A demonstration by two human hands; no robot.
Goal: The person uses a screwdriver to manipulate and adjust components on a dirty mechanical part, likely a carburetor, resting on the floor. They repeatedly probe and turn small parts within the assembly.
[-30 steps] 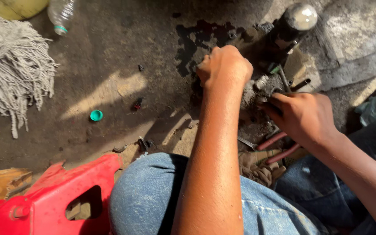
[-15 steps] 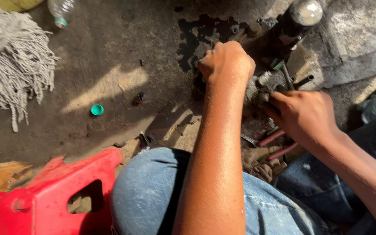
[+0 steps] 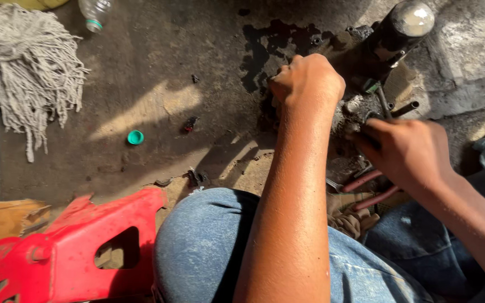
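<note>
So the greasy dark metal engine part (image 3: 366, 84) is sitting right on the stained concrete floor (image 3: 158, 73), up in the top right of the view, just past the person's knees in blue jeans (image 3: 209, 247). It's a grimy lump with a black cylinder topped by a pale round cap (image 3: 413, 18) sticking up at the far end.

The left hand (image 3: 307, 84) is curled into a tight fist, pressed against the near-left side of the part, right at the edge of a black oil stain (image 3: 276, 47) on the floor. It looks clamped on something, but the knuckles hide whatever's inside, so I can't tell what. The right hand (image 3: 408, 154) comes in from the right and sits on the near-right side of the same part, fingers bent and closed around a thin dark metal rod or tool (image 3: 391, 109) that pokes out toward the upper right. So the part is basically sandwiched between both hands, touching both.

Just below the right hand, a pair of red-handled pliers (image 3: 369, 191) lies on the floor beside a crumpled tan rag (image 3: 352, 219).

Other stuff around: a grey string mop head (image 3: 29, 73) at far left, a clear plastic bottle (image 3: 94, 12) at the top edge, a small green bottle cap (image 3: 135, 137) well off to the left, and a red plastic stool (image 3: 74, 252) at bottom left.
</note>
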